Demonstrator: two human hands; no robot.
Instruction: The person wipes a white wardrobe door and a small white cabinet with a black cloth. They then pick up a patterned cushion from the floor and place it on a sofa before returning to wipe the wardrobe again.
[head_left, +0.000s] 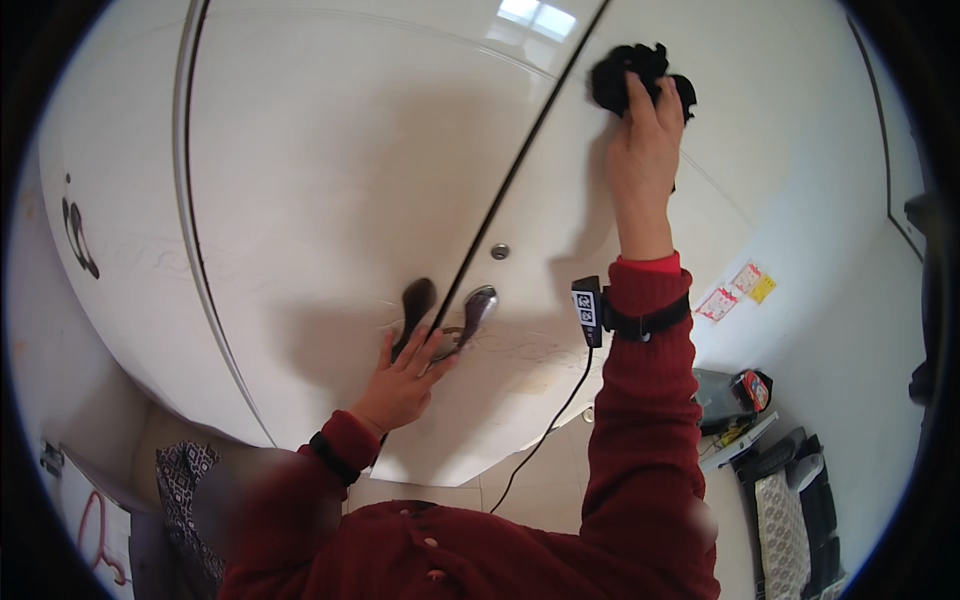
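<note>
My right hand [645,155] is raised high and presses a bunched black cloth [614,82] against the glossy white cabinet door [570,200]. Its fingers lie over the cloth, so part of their grip is hidden. Lower down, my left hand [400,388] rests with fingers spread by the gap between two doors. Its fingertips reach the lower ends of a pair of curved dark metal handles, the left handle [418,296] and the right handle [480,304]. A small round lock [500,252] sits above the right handle.
Another door on the left has a curved handle [80,236]. A black device [588,312] on my right wrist trails a cable. Small red and yellow stickers [745,290] are on the white surface at right. Shoes [783,452] and a grey bin-like box [722,396] stand at lower right.
</note>
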